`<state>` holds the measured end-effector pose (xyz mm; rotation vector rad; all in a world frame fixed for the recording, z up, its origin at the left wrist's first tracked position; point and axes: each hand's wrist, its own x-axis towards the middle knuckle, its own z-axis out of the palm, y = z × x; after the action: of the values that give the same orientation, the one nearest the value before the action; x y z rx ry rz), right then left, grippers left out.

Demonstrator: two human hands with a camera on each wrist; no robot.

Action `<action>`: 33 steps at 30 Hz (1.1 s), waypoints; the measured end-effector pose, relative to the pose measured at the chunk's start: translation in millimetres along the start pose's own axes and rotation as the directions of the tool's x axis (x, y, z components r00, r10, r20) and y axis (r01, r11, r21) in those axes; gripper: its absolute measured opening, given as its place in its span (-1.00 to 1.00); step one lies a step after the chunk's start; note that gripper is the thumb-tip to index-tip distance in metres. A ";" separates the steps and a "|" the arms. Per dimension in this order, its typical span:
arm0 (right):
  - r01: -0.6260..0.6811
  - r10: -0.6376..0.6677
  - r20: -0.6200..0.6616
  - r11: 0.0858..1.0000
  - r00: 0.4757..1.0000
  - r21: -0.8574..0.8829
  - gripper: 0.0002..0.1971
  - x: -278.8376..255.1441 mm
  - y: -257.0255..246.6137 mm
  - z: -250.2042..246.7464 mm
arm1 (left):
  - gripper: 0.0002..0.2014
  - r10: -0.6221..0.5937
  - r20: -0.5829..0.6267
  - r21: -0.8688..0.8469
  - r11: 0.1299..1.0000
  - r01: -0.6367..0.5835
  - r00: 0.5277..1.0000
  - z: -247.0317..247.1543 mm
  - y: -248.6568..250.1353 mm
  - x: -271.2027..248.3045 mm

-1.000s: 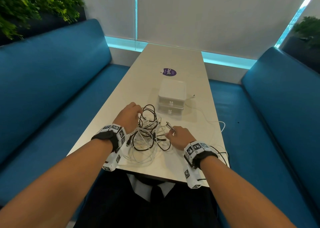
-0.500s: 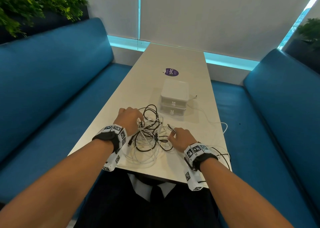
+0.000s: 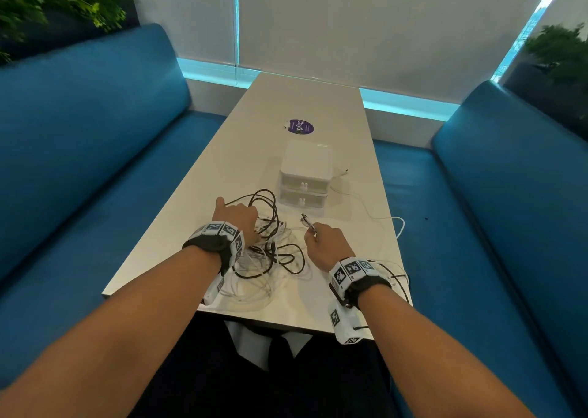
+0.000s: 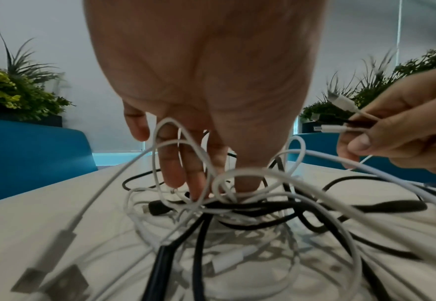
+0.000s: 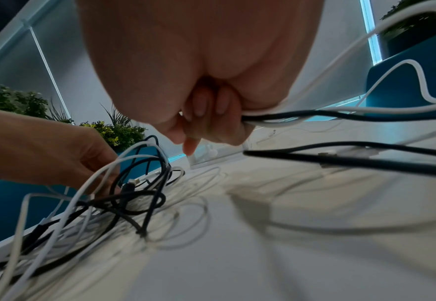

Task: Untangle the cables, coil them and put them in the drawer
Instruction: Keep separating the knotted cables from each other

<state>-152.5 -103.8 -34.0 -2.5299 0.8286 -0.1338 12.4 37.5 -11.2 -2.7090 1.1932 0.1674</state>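
A tangle of black and white cables (image 3: 273,255) lies on the white table (image 3: 318,106) near its front edge. My left hand (image 3: 251,228) sits on the tangle's left side. Its thumb and fingers (image 4: 175,173) reach down through white loops and pinch at the knot (image 4: 227,205). The little finger sticks out to the left. My right hand (image 3: 313,230), right of the tangle, grips several cable ends (image 4: 340,128), white and black, with curled fingers (image 5: 211,114). A white two-drawer unit (image 3: 305,176) stands just beyond, with both drawers closed.
A loose white cable (image 3: 397,223) runs from beside the drawer unit to the table's right edge. A black cable (image 3: 399,277) loops under my right wrist. A purple sticker (image 3: 300,127) lies farther back. Blue benches (image 3: 79,163) flank the table.
My left hand has settled lower onto the tangle, and its little finger now sticks out to the left. My right hand keeps hold of the cable ends and has barely moved.
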 end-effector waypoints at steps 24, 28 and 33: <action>0.020 0.002 -0.081 0.964 0.997 0.265 -0.69 -6.0 -3.0 -17.7 | -0.81 0.332 -0.350 -0.112 0.913 -0.391 0.876 -11.7 35.9 5.2; 0.056 -0.020 -0.128 0.955 0.992 0.290 -0.74 -7.2 -5.3 -20.3 | -0.89 0.332 -0.353 -0.232 0.875 -0.426 0.875 -5.5 51.0 3.8; 0.072 -0.020 -0.169 0.948 0.985 0.309 -0.72 -6.3 -7.8 -24.6 | -0.90 0.310 -0.393 -0.249 0.870 -0.424 0.866 -0.1 71.1 -0.5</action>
<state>-159.2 -104.6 -8.3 -2.2576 0.7428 -0.4584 -40.5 -9.3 -19.2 -2.8253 1.9561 -0.0703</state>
